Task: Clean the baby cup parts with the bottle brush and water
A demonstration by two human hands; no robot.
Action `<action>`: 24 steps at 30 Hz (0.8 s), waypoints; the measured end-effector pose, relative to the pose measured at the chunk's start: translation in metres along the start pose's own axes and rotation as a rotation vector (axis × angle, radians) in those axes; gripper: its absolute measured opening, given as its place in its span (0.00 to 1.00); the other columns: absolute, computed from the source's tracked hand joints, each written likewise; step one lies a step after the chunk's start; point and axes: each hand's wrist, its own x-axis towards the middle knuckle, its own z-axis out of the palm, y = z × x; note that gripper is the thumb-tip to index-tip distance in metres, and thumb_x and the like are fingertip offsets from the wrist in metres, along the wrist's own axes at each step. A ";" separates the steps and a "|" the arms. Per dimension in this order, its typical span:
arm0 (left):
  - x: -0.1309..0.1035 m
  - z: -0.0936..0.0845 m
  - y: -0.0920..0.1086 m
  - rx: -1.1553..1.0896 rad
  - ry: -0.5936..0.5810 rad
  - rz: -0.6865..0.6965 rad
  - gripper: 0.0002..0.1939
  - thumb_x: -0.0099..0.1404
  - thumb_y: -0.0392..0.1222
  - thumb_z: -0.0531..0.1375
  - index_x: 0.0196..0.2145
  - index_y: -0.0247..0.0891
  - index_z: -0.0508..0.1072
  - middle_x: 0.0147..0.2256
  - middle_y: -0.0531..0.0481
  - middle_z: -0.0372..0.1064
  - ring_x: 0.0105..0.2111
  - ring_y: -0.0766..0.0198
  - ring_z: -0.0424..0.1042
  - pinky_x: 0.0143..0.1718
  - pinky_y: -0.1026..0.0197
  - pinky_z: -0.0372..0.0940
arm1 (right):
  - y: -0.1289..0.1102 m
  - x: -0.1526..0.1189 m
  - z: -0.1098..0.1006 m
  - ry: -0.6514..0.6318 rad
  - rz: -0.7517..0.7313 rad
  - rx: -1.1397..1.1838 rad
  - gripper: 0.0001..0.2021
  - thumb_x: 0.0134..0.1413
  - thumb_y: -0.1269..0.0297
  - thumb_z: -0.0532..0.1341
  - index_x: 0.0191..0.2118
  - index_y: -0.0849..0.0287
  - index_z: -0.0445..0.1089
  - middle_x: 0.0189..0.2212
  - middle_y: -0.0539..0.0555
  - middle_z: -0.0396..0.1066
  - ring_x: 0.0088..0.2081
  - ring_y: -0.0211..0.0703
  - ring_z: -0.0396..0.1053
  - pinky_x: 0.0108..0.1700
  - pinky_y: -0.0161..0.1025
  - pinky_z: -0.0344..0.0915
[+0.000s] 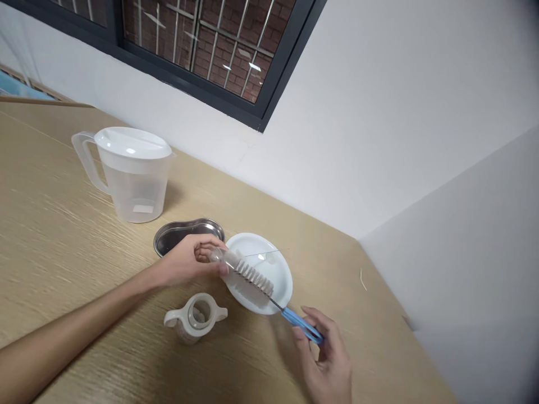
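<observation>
My left hand [196,261] is closed on a clear, rounded tube [225,258] above the edge of a white plate [284,280]. A brush [255,279] with white bristles points into the tube, its bristles partly outside or seen through clear wall; I cannot tell which. My right hand [326,350] pinches the brush's blue handle [301,324] at the lower right. Below my left hand stands a translucent two-handled cup [196,317] with an open top. Wet-looking patches and a thin line show on the plate.
A lidded clear pitcher [137,182] with liquid stands at the back left. Behind my left hand lies a kidney-shaped metal tray [189,226]. A small pale strip [362,279] lies at the right. The wall [357,140] and window [206,45] rise behind the wooden table [63,241].
</observation>
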 end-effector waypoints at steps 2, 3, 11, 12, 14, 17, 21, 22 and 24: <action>0.001 -0.002 0.000 0.006 0.037 -0.011 0.20 0.55 0.48 0.73 0.42 0.35 0.78 0.38 0.47 0.80 0.37 0.63 0.78 0.42 0.60 0.71 | 0.002 -0.002 0.003 0.051 0.010 0.036 0.17 0.59 0.60 0.66 0.52 0.59 0.68 0.32 0.53 0.73 0.28 0.38 0.71 0.30 0.34 0.71; 0.002 -0.003 0.001 0.007 0.044 -0.015 0.20 0.55 0.48 0.73 0.42 0.35 0.78 0.38 0.47 0.80 0.37 0.62 0.78 0.42 0.60 0.71 | 0.003 -0.002 0.003 0.060 -0.015 0.041 0.16 0.59 0.62 0.66 0.51 0.58 0.68 0.33 0.53 0.73 0.28 0.38 0.71 0.30 0.33 0.70; 0.001 -0.002 0.001 -0.104 -0.042 0.051 0.24 0.50 0.41 0.76 0.44 0.38 0.75 0.35 0.53 0.78 0.35 0.66 0.76 0.39 0.62 0.71 | 0.015 -0.004 -0.005 0.014 -0.027 -0.011 0.09 0.64 0.59 0.62 0.45 0.58 0.73 0.29 0.52 0.74 0.26 0.38 0.71 0.27 0.32 0.68; 0.000 -0.001 0.001 -0.115 -0.063 0.049 0.25 0.50 0.39 0.76 0.44 0.39 0.74 0.35 0.53 0.78 0.35 0.66 0.77 0.39 0.62 0.71 | 0.013 -0.006 -0.006 -0.016 0.026 -0.001 0.10 0.65 0.58 0.61 0.42 0.59 0.73 0.25 0.50 0.71 0.23 0.37 0.68 0.24 0.32 0.65; -0.002 -0.001 0.002 -0.117 -0.108 0.032 0.26 0.49 0.38 0.76 0.45 0.40 0.73 0.34 0.53 0.78 0.35 0.65 0.77 0.39 0.61 0.71 | 0.009 -0.008 -0.006 -0.069 0.138 0.023 0.16 0.69 0.55 0.56 0.33 0.58 0.71 0.19 0.47 0.64 0.19 0.35 0.61 0.21 0.32 0.58; -0.002 -0.001 0.002 -0.076 -0.116 0.023 0.25 0.51 0.39 0.76 0.45 0.39 0.73 0.35 0.52 0.79 0.36 0.65 0.78 0.40 0.61 0.71 | 0.005 -0.010 -0.005 -0.072 0.199 0.026 0.20 0.70 0.53 0.54 0.27 0.58 0.68 0.18 0.47 0.58 0.19 0.34 0.56 0.22 0.33 0.54; 0.001 -0.003 0.000 -0.005 0.000 0.028 0.22 0.54 0.45 0.74 0.44 0.37 0.76 0.38 0.49 0.79 0.38 0.64 0.77 0.43 0.60 0.70 | 0.005 -0.007 0.001 0.049 0.060 0.060 0.13 0.64 0.55 0.62 0.47 0.58 0.70 0.27 0.49 0.68 0.26 0.36 0.67 0.29 0.31 0.65; 0.002 -0.004 -0.001 0.000 0.023 0.022 0.21 0.54 0.46 0.74 0.43 0.36 0.76 0.39 0.48 0.79 0.39 0.63 0.77 0.43 0.60 0.70 | 0.006 -0.006 0.002 0.072 0.025 0.075 0.15 0.62 0.58 0.64 0.50 0.57 0.68 0.30 0.50 0.70 0.28 0.36 0.69 0.31 0.31 0.67; 0.003 -0.005 -0.001 -0.005 0.048 0.004 0.22 0.54 0.48 0.74 0.43 0.35 0.76 0.39 0.47 0.79 0.38 0.63 0.77 0.43 0.60 0.70 | 0.008 -0.004 0.004 0.094 -0.014 0.086 0.15 0.59 0.62 0.66 0.50 0.57 0.67 0.34 0.52 0.72 0.30 0.36 0.71 0.32 0.31 0.70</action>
